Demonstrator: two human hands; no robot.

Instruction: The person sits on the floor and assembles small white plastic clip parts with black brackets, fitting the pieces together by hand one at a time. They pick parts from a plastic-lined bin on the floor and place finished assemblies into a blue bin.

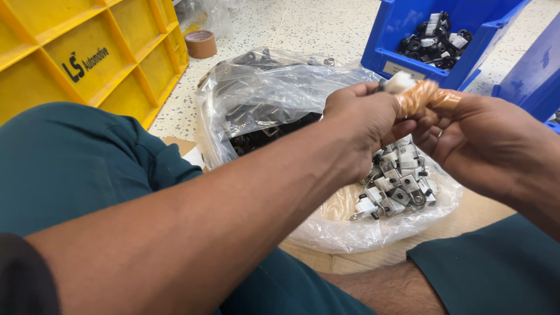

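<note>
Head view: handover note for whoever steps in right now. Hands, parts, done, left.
Left hand: pinching a small white part at its fingertips.
Right hand: fingers, wrapped in amber tape, meet the same part.
Parts: loose white-and-metal pieces lie in the open clear bag below the hands; dark pieces sit in the bag behind.
Done: the blue bin holds a pile of black-and-white parts.
Left: many pieces remain in both bags.
</note>
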